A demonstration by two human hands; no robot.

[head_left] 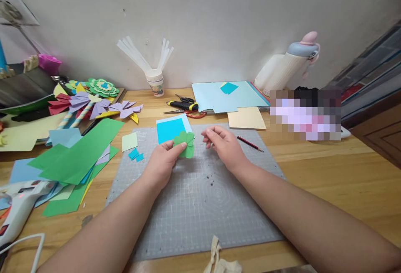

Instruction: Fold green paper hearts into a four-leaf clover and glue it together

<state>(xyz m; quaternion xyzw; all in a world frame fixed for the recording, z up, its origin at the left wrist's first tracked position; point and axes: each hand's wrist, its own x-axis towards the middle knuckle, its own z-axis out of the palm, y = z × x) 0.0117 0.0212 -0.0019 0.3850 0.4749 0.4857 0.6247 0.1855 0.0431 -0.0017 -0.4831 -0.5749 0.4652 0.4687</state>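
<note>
My left hand [167, 156] pinches a green paper flower [188, 149] between thumb and fingers, above the cutting mat. The flower has scalloped petals with crease lines, and part of it is covered by my thumb. A short gap to the right of it, my right hand [224, 145] is raised with loosely bent fingers apart, and nothing shows in them. Just behind the flower lies a bright blue paper sheet [169, 129] over a paler one. Left of my left hand, small blue paper pieces [135, 155] and a pale green square [129, 141] rest on the grey cutting mat [188, 214].
A pencil [249, 144] lies right of my right hand. Pliers [182, 105] and scissors [184, 98] are behind the mat. Green paper sheets [83, 154], paper flowers [102, 88] and a glue gun [21, 202] occupy the left. A paper cup [156, 84] holds white strips.
</note>
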